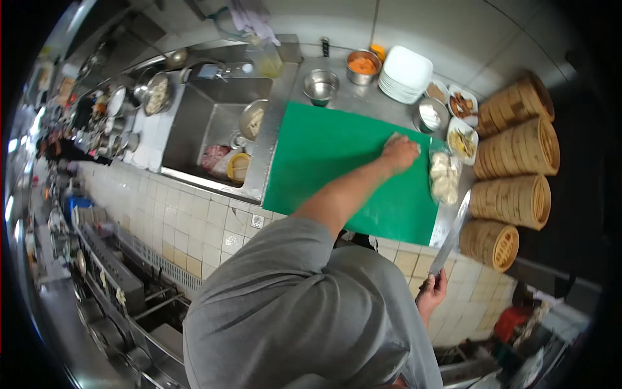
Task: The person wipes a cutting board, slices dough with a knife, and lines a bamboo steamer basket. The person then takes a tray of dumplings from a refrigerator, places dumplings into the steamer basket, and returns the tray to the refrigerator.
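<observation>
A crumpled pale cloth (392, 138) shows at the fingers of my left hand (401, 154), which is closed on it and presses it to the green cutting board (337, 162). Low on the right, past the board's edge, my right hand (432, 295) is wrapped round the handle of a long knife (451, 236). The blade points up and away beside the board. A clear bag of white pieces (444, 178) lies at the board's right edge, near my left hand.
Bamboo steamers (510, 202) are stacked along the right. White plates (405, 73), a bowl of orange food (363, 66), a steel bowl (321, 85) and small dishes (462, 142) stand behind the board. To the left is a sink (207, 129); a person (68, 150) stands far left.
</observation>
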Available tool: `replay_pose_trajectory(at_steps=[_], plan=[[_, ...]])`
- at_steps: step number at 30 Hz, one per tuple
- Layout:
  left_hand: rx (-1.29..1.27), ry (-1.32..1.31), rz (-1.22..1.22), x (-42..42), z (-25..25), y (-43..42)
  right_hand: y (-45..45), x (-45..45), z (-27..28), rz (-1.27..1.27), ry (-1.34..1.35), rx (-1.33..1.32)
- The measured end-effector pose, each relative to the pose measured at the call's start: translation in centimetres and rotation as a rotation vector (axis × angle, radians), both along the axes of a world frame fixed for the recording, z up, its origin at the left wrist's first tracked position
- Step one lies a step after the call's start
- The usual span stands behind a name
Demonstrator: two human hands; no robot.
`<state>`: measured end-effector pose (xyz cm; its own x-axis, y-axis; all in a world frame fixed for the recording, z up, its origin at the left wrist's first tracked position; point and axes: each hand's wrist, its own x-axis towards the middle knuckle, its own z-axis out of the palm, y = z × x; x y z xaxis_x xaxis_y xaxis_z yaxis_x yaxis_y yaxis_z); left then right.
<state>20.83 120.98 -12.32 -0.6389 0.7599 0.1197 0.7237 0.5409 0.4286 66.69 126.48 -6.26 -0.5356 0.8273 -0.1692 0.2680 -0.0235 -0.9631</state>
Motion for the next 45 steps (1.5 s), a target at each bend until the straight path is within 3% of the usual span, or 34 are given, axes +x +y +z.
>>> replay_pose_trajectory(at_steps=[2,5,6,7,8,10,12,14,16,17,19,20,22,24,26,27,31,34,37,38,39,40,43,44,45], plan=[[-0.094,-0.066,-0.063,-0.9,2.4,-3.2,3.3,0.1,-1.0,0.109,-0.106,0.223],[-0.057,0.105,0.247,-5.2,1.0,-12.7,6.6,-2.3,-0.7,0.224,-0.116,0.026],[-0.155,0.147,0.491,-7.0,-0.7,-16.1,7.6,-3.1,-0.7,0.251,-0.116,-0.017],[-0.246,0.169,0.722,-7.8,-1.3,-18.2,8.6,-4.2,-1.5,0.312,-0.093,-0.022],[-0.259,0.185,0.773,-8.4,-0.6,-19.7,9.2,-5.3,-2.6,0.318,0.032,0.095],[0.021,-0.166,1.186,-9.4,0.3,-21.5,9.7,-7.2,-2.7,0.38,0.165,0.159],[0.183,-0.281,1.099,-11.2,-1.0,-19.4,10.4,-9.2,-2.7,0.448,0.177,0.086],[0.679,-0.587,1.093,-13.1,-0.5,-14.5,11.1,-11.1,-2.1,0.503,0.177,0.033],[1.271,-0.844,0.905,-12.3,5.0,-9.7,10.8,-13.2,-0.6,0.573,0.196,0.028],[1.279,-0.834,0.906,-12.8,4.9,-8.8,11.0,-13.9,-0.7,0.581,0.203,0.032],[0.477,-0.311,0.931,-13.1,3.7,-7.2,12.1,-14.3,-1.4,0.574,0.119,-0.055],[0.481,-0.314,0.941,-11.7,3.5,-7.6,12.9,-14.3,-2.1,0.584,0.115,-0.054],[0.293,-0.13,0.591,-7.8,3.8,-10.2,13.7,-14.9,-3.7,0.679,0.056,0.052],[0.548,-0.162,0.677,-2.9,1.1,-13.0,13.2,-15.7,-3.7,0.74,0.044,0.072],[0.796,-0.264,0.897,4.1,1.7,-16.1,12.1,-16.6,-4.2,0.779,0.029,0.069],[0.782,-0.141,0.925,6.9,0.2,-18.6,11.7,-17.3,-4.6,0.786,0.03,0.065],[0.445,-0.028,1.067,20.2,1.8,-31.9,9.0,-20.6,-6.6,0.972,-0.024,0.141],[0.364,0.141,1.346,30.3,-1.2,-42.5,6.0,-23.5,-6.7,0.958,-0.071,0.241],[-0.044,-0.096,1.758,41.8,-4.1,-51.8,3.2,-25.5,-5.2,0.955,-0.105,0.417],[0.028,-0.366,1.95,45.5,-3.8,-53.2,2.5,-25.8,-4.4,0.966,-0.099,0.428],[-0.45,-0.563,1.794,49.8,-5.5,-55.6,1.6,-26.1,-3.3,0.968,-0.159,0.476],[-1.047,-0.892,1.034,55.2,-10.9,-60.9,0.6,-26.3,-2.6,0.968,-0.217,0.525],[-0.591,-1.15,1.624,61.3,-10.2,-57.9,-0.6,-26.4,-4.7,0.983,-0.215,0.687],[-0.571,-1.146,1.626,62.7,-10.8,-57.1,-0.7,-26.3,-6.2,0.959,-0.175,0.778],[-0.328,-1.268,1.711,63.8,-11.4,-56.4,-1.7,-25.9,-6.2,0.957,-0.162,0.791]])
